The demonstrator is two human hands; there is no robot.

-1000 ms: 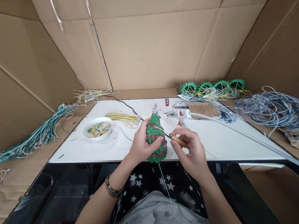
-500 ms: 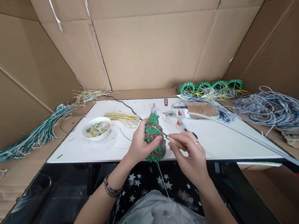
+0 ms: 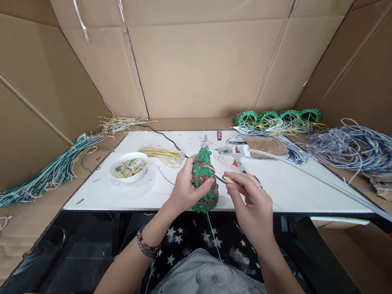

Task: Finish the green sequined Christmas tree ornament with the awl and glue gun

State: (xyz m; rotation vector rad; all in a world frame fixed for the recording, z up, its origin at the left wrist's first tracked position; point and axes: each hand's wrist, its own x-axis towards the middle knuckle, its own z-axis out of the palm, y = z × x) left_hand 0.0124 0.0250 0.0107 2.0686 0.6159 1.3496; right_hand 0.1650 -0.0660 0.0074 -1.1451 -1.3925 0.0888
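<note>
A small green beaded Christmas tree with red trim and a clear star on top stands upright at the table's front edge. My left hand is closed around its left side, thumb across the front. Thin wires hang from its base over my lap. In my right hand is a thin metal tool with a wooden handle, like an awl; its tip meets the tree's front near the red trim. Whether the tip goes in between the beads I cannot tell.
A white bowl of short wire pieces and yellow wires lie left. A glue gun with a long pale stick is at right, near green beaded rings and coiled wires. Cardboard walls surround the white table.
The view has shifted slightly. My right hand and the tool have drawn back a little to the right from the tree; my left hand keeps its hold.
</note>
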